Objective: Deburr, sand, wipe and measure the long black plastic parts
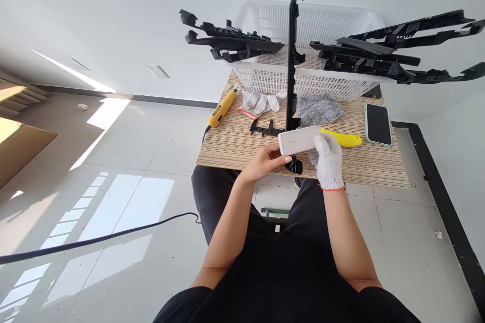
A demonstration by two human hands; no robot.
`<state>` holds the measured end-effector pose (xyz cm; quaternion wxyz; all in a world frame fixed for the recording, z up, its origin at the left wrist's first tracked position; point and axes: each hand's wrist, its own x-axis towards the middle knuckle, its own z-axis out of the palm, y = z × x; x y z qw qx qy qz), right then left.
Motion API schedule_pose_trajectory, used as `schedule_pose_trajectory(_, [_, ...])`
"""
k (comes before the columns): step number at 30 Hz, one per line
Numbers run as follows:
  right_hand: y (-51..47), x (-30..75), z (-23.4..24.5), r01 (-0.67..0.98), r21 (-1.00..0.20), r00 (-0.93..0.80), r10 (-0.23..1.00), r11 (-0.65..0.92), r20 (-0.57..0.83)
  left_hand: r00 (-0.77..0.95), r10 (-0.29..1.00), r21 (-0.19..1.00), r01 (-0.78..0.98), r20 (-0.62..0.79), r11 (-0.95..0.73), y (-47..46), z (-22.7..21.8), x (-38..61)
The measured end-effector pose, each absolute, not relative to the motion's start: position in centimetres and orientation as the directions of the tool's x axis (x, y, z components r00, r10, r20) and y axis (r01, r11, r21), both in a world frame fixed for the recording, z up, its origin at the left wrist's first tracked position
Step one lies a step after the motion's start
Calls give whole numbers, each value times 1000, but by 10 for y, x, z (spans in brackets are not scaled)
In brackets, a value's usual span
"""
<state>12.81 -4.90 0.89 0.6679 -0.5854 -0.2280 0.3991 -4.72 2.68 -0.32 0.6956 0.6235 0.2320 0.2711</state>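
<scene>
Bare left hand point(265, 161) and gloved right hand point(328, 159) both grip a white block point(299, 140), held against the long black part point(291, 75) on the table point(235, 146).

table point(379, 164) tan, thin stripes | basket point(314, 83) white lattice | strips point(291, 60) on basket black | block point(299, 140) white | right hand point(329, 161) white glove, orange cuff | tool point(223, 109) left of basket yellow | phone point(378, 124) by basket mint case, black screen | cloth point(318, 108) speckled grey

White walls point(113, 20); glossy pale tiled floor point(125, 161), sun patches; striped wooden table point(379, 161); black cable point(94, 238) across floor.
</scene>
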Motion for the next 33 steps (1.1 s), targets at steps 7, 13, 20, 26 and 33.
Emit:
schedule_pose_trajectory(7, [-49,128,10,-266,-964,618,770,18,-157,752,659,991,-101,18,89,27,-3,-46])
schedule_pose_trajectory(13, [-48,128,11,-266,-964,655,738,23,-163,754,656,988,-110,12,108,27,-1,-46])
schedule_pose_trajectory(20, [-49,126,12,-219,-976,591,797,4,-130,757,652,985,-140,41,100,28,-2,-47])
schedule_pose_trajectory(26, [-48,126,9,-179,-983,570,810,-38,-136,755,656,990,-99,9,100,28,-3,-46])
schedule_pose_trajectory(33, [-48,128,9,-134,-989,549,826,-61,-125,747,664,993,-84,9,82,27,-1,-47])
